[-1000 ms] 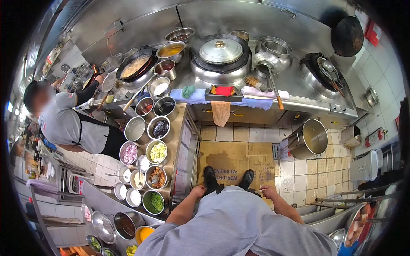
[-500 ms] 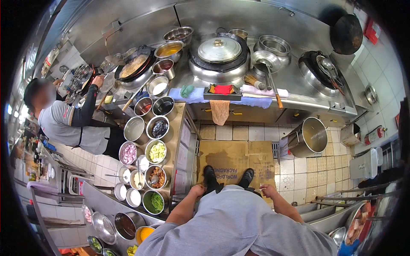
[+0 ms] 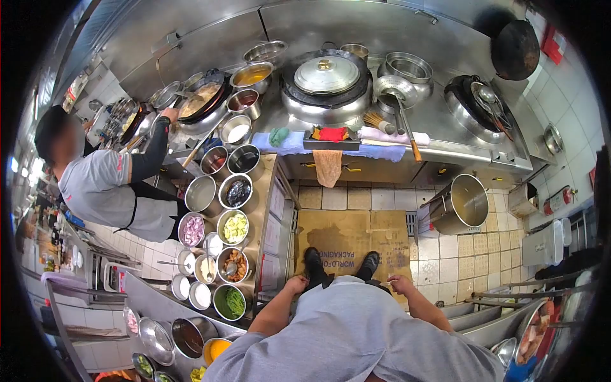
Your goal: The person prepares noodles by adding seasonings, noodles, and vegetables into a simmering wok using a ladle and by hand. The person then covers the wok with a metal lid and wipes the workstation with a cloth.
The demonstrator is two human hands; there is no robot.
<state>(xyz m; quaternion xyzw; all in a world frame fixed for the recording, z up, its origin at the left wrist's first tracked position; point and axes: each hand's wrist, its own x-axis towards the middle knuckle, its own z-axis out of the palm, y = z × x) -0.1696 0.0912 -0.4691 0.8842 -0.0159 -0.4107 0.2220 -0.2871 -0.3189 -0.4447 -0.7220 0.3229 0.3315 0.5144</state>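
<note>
Beside the left of my waist, my left hand (image 3: 295, 284) is closed with its fingers curled. My right hand (image 3: 400, 285) is closed too, its fingertips pinched near a dark strip at the other side of my waist. What either hand holds, if anything, is too small to make out. Between them spreads my grey shirt (image 3: 350, 318). My black shoes (image 3: 368, 264) stand on a flattened cardboard sheet (image 3: 350, 229). Nearest my left hand is a metal pot of green vegetable strips (image 3: 233, 304) on the side counter.
Ahead is a steel stove with a lidded wok (image 3: 326, 75). A tall stockpot (image 3: 468, 200) stands on the floor at right. Several containers of chopped ingredients line the left counter (image 3: 259, 216). At far left a co-worker (image 3: 108, 191) reaches over another wok (image 3: 202, 95).
The co-worker has leaned toward the stove, with the arm reaching farther right to the wok and a ladle-like tool now over it. My hands have stayed almost still.
</note>
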